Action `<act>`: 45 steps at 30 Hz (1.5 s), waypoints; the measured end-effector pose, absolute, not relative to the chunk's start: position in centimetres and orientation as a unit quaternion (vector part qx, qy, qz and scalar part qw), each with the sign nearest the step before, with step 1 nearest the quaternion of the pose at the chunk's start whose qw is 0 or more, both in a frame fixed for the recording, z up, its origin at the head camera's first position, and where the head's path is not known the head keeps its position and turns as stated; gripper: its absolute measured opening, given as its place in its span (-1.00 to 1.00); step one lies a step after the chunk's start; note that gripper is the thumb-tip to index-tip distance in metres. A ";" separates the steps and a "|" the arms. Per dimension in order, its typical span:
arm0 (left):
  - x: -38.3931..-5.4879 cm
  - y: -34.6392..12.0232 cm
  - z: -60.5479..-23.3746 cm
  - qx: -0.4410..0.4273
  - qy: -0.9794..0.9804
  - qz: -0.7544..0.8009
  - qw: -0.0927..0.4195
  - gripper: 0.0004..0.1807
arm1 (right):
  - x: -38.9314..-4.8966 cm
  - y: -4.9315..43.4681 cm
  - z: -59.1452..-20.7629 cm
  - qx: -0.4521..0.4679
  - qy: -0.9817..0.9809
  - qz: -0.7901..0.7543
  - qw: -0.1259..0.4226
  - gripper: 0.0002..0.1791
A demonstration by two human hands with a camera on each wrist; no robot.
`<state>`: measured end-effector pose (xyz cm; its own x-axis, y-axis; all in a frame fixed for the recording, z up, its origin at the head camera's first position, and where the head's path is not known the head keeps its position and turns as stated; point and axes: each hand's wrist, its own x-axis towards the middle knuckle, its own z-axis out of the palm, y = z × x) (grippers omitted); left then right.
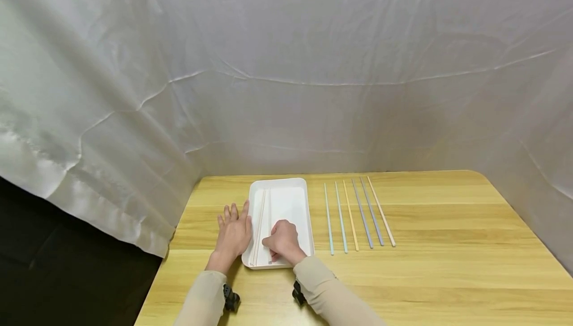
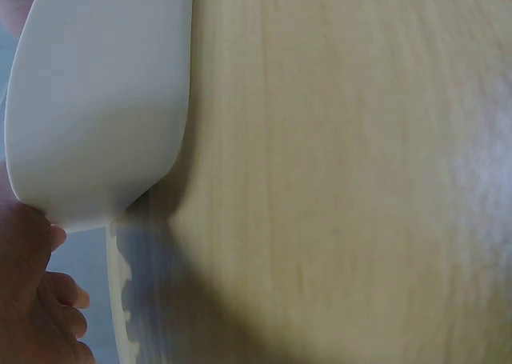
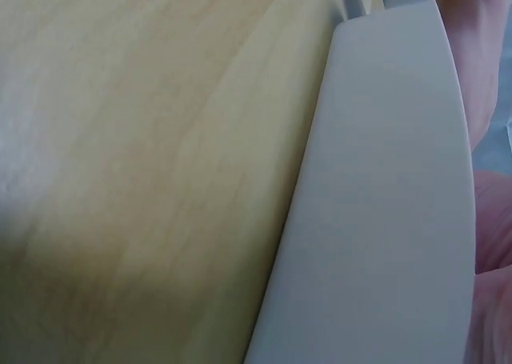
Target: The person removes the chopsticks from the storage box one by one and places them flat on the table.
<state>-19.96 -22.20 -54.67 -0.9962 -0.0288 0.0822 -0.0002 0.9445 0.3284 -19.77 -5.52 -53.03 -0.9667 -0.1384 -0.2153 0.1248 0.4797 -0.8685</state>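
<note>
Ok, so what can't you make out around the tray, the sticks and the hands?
Head view: whether the right hand grips the pale stick beneath it; the hand itself hides the contact.
Head view: any fine markings on the yellow stick; too small to tell.
Left wrist view: the rest of the left hand, cut off by the left edge.
Right wrist view: the inside of the tray, hidden behind its outer wall.

Head view: we see soft, even light, some sheen on the curtain (image 1: 313, 67). Wrist views dimmer, softly focused; we note pale glare on the tabletop (image 2: 336, 140), dark shadow beside the tray (image 2: 96, 100).
</note>
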 end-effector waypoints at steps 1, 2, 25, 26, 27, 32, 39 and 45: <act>-19.9 -22.2 -54.7 0.007 -0.985 -0.167 0.043 -0.39 | -19.8 -5.4 -53.0 -0.006 0.851 -0.508 0.131 -0.73; -19.9 -22.2 -54.7 0.008 -0.985 -0.167 0.043 -0.39 | -19.9 -5.4 -53.0 -0.007 0.851 -0.508 0.133 -0.73; -20.1 -22.3 -54.7 0.005 -0.985 -0.166 0.040 -0.38 | -21.4 -1.2 -48.9 -0.016 0.793 -0.582 0.180 -0.82; -20.1 -22.3 -54.7 0.004 -0.986 -0.165 0.040 -0.38 | -21.5 -0.9 -48.7 -0.014 0.792 -0.583 0.179 -0.81; -20.0 -22.3 -54.6 0.005 -0.986 -0.163 0.040 -0.38 | -21.7 -0.5 -48.6 -0.012 0.792 -0.584 0.177 -0.81; -19.9 -22.3 -54.6 0.004 -0.986 -0.161 0.039 -0.39 | -22.6 1.4 -48.5 0.003 0.800 -0.578 0.161 -0.79; -19.8 -22.3 -54.5 0.005 -0.986 -0.158 0.043 -0.39 | -23.6 4.0 -48.6 0.023 0.810 -0.568 0.140 -0.80; -19.8 -22.3 -54.4 0.002 -0.987 -0.155 0.043 -0.39 | -24.1 6.1 -48.7 0.027 0.821 -0.555 0.131 -0.80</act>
<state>-19.81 -22.32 -54.41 -0.9962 -0.0177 0.0848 0.0092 0.9518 0.3066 -24.07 6.13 -48.74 -0.9641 -0.1019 -0.2452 0.1895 0.3829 -0.9041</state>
